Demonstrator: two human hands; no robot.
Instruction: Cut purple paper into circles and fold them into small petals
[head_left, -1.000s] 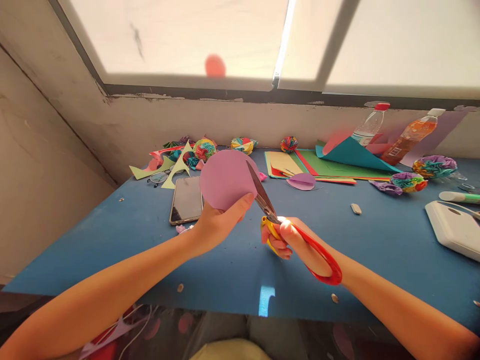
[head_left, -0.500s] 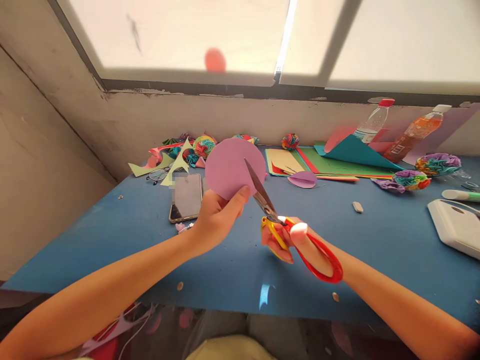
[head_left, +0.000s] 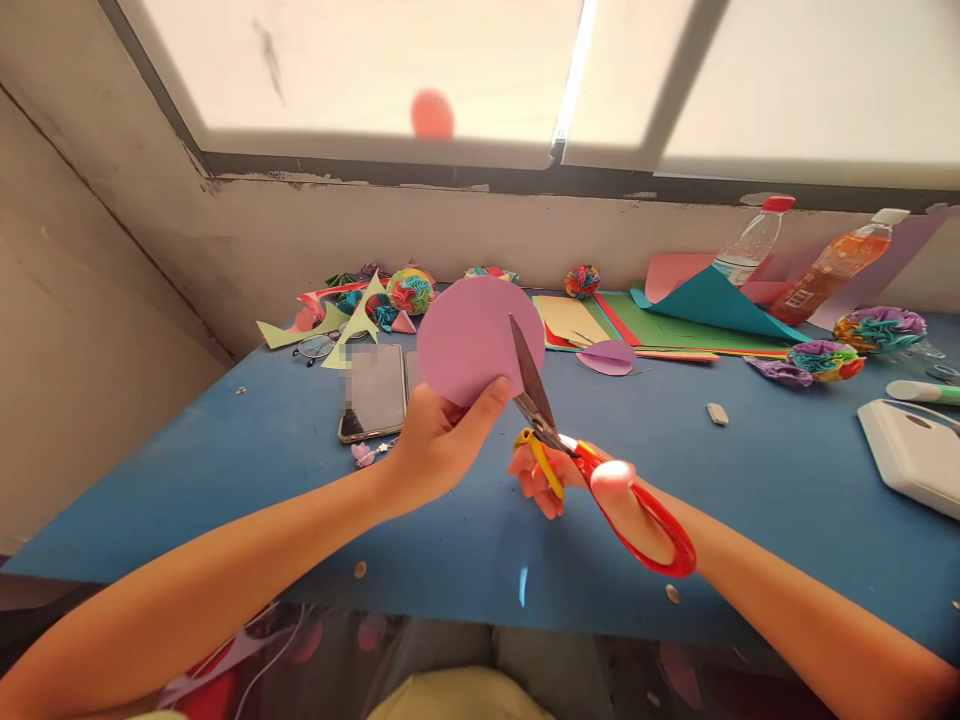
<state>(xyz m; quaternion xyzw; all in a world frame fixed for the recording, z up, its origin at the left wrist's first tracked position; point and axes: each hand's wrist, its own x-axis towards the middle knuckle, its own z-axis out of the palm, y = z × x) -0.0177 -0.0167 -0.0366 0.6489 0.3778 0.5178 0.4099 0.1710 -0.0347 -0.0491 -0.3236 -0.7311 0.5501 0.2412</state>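
Note:
A round purple paper disc (head_left: 472,335) is pinched at its lower edge between the thumb and fingers of my left hand (head_left: 450,440), held up above the table. My right hand (head_left: 592,490) grips a pair of scissors (head_left: 551,430) with one red and one yellow handle, the thumb through the red loop. One blade lies across the front of the disc near its right edge, pointing up. The other blade is mostly hidden behind the paper. Left of the disc, a smartphone (head_left: 373,392) lies on the blue table with a small charm (head_left: 364,455) beside it.
Pale green paper scraps (head_left: 367,315), eyeglasses (head_left: 315,347) and colourful paper flowers (head_left: 411,290) lie at the back left. Coloured paper sheets (head_left: 675,325), a folded purple disc (head_left: 607,357) and two bottles (head_left: 844,262) stand or lie at the back right. A white device (head_left: 907,445) sits at right.
The disc and my left hand have shifted slightly right. The scissors' handles have spread wider, and the fingers on the yellow handle have moved left and loosened.

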